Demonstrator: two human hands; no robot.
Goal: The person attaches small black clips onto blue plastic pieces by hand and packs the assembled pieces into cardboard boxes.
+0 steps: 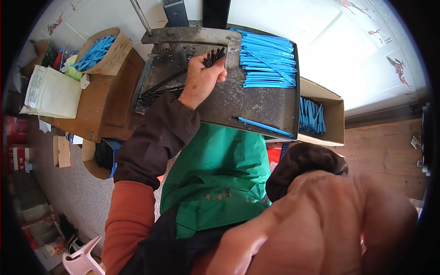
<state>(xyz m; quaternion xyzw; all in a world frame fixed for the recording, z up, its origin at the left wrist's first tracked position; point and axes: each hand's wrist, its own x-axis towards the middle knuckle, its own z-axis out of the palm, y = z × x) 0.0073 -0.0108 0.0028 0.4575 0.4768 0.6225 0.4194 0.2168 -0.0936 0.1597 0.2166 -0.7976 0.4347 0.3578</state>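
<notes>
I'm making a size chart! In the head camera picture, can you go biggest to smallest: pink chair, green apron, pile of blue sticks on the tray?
1. Green apron
2. Pile of blue sticks
3. Pink chair, partly cut off

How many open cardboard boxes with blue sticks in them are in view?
2. One, the left box, stands left of the metal tray; the right box is at its right side. Others may be hidden.

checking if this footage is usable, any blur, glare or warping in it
Head view: right hand blurred, close to the lens; left hand and blue strips fairly sharp; glare washes out part of the white wall; corners black, edges of the tray bowed.
</notes>
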